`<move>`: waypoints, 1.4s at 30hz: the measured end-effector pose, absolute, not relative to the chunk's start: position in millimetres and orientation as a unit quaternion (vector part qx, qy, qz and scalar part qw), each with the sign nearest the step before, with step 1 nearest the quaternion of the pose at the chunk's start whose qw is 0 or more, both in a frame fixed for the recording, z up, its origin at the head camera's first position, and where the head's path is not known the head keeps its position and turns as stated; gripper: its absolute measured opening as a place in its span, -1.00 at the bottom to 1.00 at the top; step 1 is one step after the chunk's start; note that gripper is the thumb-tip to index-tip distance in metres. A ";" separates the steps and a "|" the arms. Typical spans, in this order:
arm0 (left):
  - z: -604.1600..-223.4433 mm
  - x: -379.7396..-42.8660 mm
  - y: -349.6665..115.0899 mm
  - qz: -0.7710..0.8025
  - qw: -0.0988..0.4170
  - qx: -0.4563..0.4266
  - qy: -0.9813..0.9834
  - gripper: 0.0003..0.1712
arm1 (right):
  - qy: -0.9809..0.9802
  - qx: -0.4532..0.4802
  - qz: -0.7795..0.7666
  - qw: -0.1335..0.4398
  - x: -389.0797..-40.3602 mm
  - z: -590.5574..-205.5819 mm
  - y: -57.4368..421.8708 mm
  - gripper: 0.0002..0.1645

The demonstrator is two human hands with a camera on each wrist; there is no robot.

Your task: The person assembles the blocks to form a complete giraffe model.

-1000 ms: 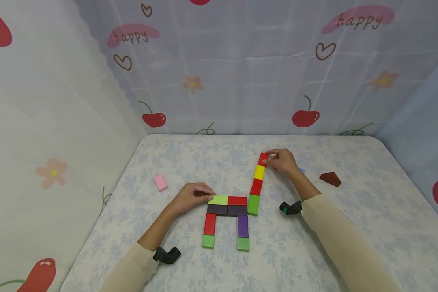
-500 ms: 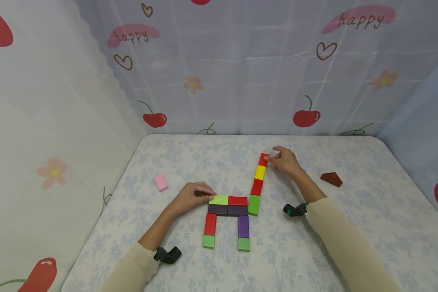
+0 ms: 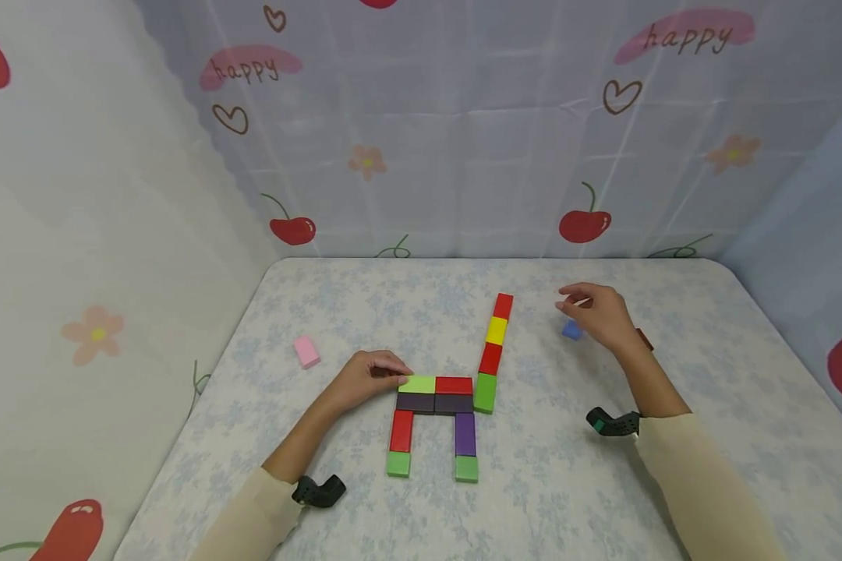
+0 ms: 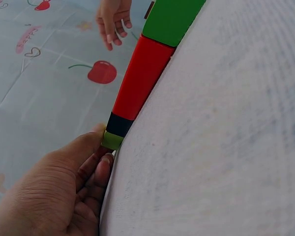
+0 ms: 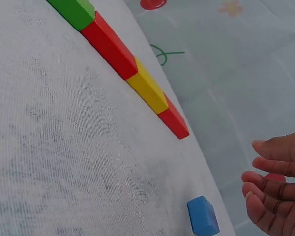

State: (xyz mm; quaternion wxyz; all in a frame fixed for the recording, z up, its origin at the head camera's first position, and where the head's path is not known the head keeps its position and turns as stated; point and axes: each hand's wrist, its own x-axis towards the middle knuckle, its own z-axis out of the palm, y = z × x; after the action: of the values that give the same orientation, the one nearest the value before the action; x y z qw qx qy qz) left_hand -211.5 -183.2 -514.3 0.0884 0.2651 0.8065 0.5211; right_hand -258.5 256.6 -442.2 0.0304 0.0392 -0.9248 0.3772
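My left hand (image 3: 365, 380) holds the left end of a lime green block (image 3: 419, 384), thumb and forefinger at its corner. That block lies beside a red block (image 3: 454, 386), above two dark blocks (image 3: 416, 403). Below them, a red block (image 3: 401, 431) and a purple block (image 3: 466, 434) form legs, each ending in a green block (image 3: 398, 464). From the right side a slanting row climbs: green (image 3: 486, 393), red, yellow (image 3: 496, 330) and a red end block (image 3: 504, 305). Over a blue block (image 3: 571, 330), my right hand (image 3: 599, 312) hovers with nothing between its relaxed fingers.
A pink block (image 3: 307, 351) lies at the left of the table (image 3: 533, 483). Partly behind my right wrist shows a brown block (image 3: 644, 339). Printed curtains (image 3: 463, 156) stand behind and beside the table.
My right hand has let go of the red block at the top of the slanting row and moved right, to above the blue block. My left hand has stayed in place.
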 end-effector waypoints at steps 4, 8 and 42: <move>-515.0 -212.1 -183.4 0.521 0.084 0.268 0.806 -0.80 | -0.926 0.032 0.377 -0.005 -255.2 -443.1 265.8 -0.51; -516.0 -213.1 -184.5 0.522 0.090 0.272 0.803 -0.81 | -0.929 0.029 0.369 -0.025 -253.1 -445.4 271.6 -0.57; -516.4 -213.4 -185.8 0.527 0.099 0.267 0.801 -0.82 | -0.931 0.096 0.351 -0.030 -257.2 -466.1 278.0 -0.76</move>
State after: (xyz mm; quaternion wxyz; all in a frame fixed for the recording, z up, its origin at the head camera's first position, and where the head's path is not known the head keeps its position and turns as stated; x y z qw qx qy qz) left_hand -213.4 -185.8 -516.4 0.0990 0.2665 0.8006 0.5274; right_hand -257.2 278.0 -466.1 -0.0298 0.0960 -0.9310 0.3509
